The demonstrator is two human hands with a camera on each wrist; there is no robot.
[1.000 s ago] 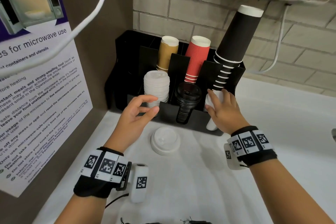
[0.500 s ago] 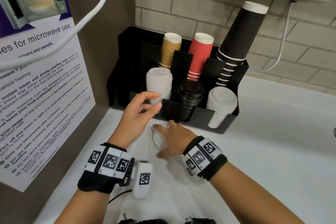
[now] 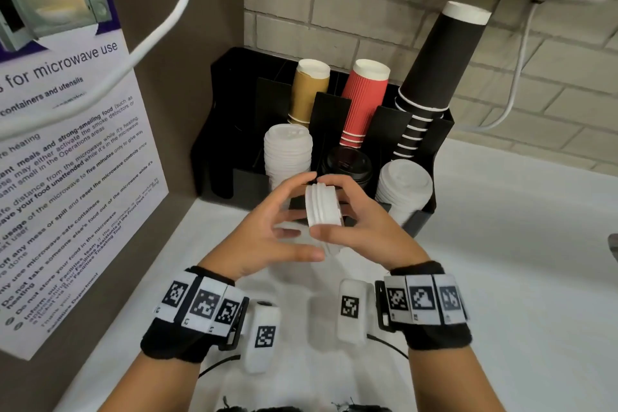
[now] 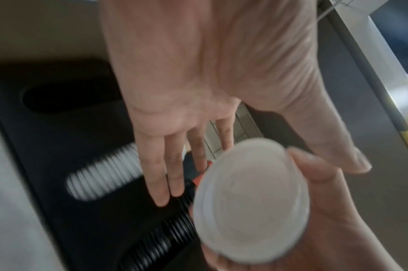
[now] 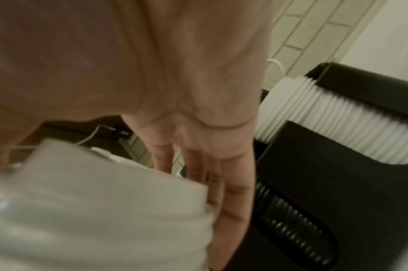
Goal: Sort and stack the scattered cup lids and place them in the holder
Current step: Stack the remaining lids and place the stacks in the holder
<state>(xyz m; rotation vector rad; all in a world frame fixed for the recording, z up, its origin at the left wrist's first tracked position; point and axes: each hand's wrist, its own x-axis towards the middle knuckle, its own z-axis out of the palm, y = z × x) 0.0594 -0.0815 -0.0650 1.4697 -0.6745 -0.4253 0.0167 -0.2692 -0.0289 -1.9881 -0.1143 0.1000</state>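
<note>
A small stack of white lids (image 3: 326,206) stands on edge in the air, just in front of the black holder (image 3: 217,130). My right hand (image 3: 352,216) grips this stack, thumb on the near rim and fingers behind it. My left hand (image 3: 291,221) is beside the stack's left face with its fingers straight; contact is unclear. In the left wrist view the lid stack (image 4: 251,201) shows its hollow underside. It fills the lower left of the right wrist view (image 5: 94,210). The holder's front slots hold white lids (image 3: 287,150), black lids (image 3: 347,164) and more white lids (image 3: 404,187).
Brown cups (image 3: 309,90), red cups (image 3: 364,100) and a tall leaning stack of black cups (image 3: 434,70) fill the holder's back row. A microwave poster (image 3: 67,144) covers the left wall, crossed by a white cable (image 3: 150,40). The white counter (image 3: 501,261) stretches right.
My right hand left the holder's right lid slot, took the white lids off the counter and lifted them on edge. My left hand closed in beside them.
</note>
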